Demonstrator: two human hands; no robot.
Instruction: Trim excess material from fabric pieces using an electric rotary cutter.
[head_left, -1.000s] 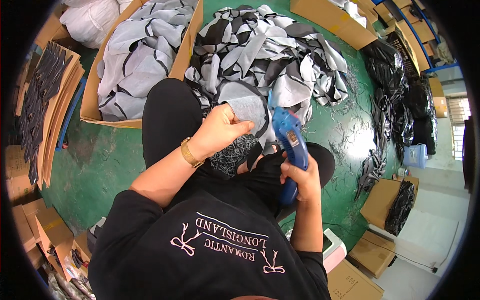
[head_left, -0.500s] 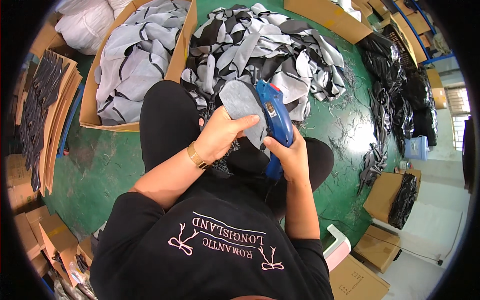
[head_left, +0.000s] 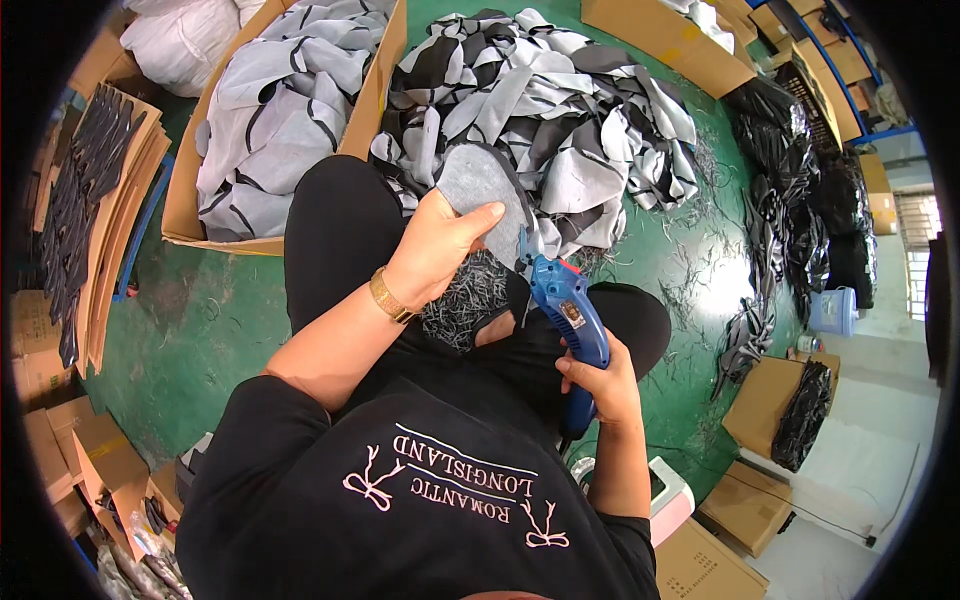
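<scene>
My left hand (head_left: 428,248) pinches a grey insole-shaped fabric piece (head_left: 482,180) with a dark edge, thumb on top, above my lap. In my right hand (head_left: 608,380) is a blue electric cutter (head_left: 572,308) with a red switch, my fingers wrapped round its handle. The cutter's metal tip sits at the right edge of the insole piece; whether it touches, I cannot tell. Thin grey trimmings (head_left: 462,300) lie heaped between my legs, below the piece.
Ahead on the green floor lies a heap of grey and black fabric pieces (head_left: 580,180). Left of it stands a cardboard box (head_left: 385,85) full of similar pieces. Stacked cardboard (head_left: 125,215) is at far left, black plastic bags (head_left: 770,120) at right. Scraps litter the floor.
The blue cutter has moved down and right, toward me, with my right hand, and its tip now shows at the insole piece's edge. My left hand still holds the piece, tilted slightly differently.
</scene>
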